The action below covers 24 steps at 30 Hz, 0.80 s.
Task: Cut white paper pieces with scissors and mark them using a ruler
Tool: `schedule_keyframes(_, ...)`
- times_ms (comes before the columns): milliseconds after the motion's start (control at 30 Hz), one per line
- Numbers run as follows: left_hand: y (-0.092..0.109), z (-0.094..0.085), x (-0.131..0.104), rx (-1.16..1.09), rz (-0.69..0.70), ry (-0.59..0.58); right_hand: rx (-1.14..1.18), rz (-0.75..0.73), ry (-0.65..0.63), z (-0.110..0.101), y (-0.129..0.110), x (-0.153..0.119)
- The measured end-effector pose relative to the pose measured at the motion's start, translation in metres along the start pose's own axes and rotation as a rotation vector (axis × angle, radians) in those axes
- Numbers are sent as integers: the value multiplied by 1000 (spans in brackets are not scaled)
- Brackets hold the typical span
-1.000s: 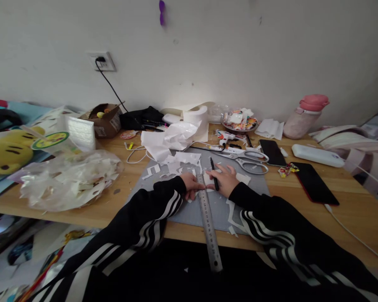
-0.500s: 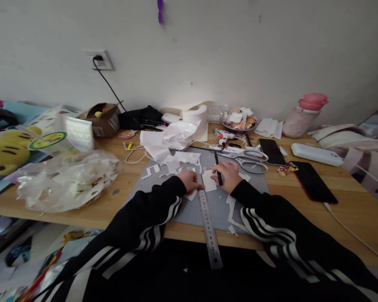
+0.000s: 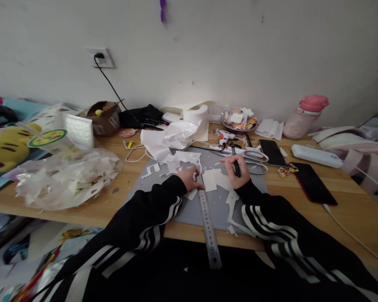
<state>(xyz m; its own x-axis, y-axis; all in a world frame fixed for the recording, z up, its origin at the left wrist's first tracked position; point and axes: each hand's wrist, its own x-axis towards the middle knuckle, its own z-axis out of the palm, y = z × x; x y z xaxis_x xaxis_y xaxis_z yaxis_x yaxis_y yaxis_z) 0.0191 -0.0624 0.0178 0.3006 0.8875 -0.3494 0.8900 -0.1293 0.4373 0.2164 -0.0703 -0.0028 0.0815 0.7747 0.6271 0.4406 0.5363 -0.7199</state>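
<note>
My left hand (image 3: 189, 180) rests on the upper part of a steel ruler (image 3: 209, 235), thumb and fingers gripping it near its far end. The ruler's near end sticks out past the table edge. Held upright in the closed fingers of my right hand (image 3: 239, 170) is a black pen (image 3: 236, 163), raised to the right of the ruler. A small white paper piece (image 3: 209, 180) lies along the ruler's right side. Under these is a grey cutting mat (image 3: 189, 214), strewn with paper offcuts (image 3: 231, 207).
Scissors (image 3: 255, 167) lie behind my right hand, beside a glue gun (image 3: 225, 136). Two phones (image 3: 315, 182), a white power strip-like block (image 3: 316, 155) and a pink-lidded bottle (image 3: 305, 117) stand right. A plastic bag of scraps (image 3: 69, 178) and a lidded cup (image 3: 48, 140) are left.
My right hand has moved right, away from the ruler, with the pen in it, uncovering more of the white paper. My left hand stays on the ruler.
</note>
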Motion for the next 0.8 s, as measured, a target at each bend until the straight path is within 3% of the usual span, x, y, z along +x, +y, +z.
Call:
schedule_keyframes(233,-2,-4,-3,-31,71,-24,-34,82,95,-4,-6,3)
schedule_keyframes(533,1,-5,-5,-32,102,-43,-74,10,-172,-2,-11,-5)
schedule_keyframes(600,1,-5,-4,-40,99,-39,9,65,-184,0,-14,-8)
schedule_keyframes(800,-5,-7,-3,-145,119,-67,328,421,-246,5,-12,-7)
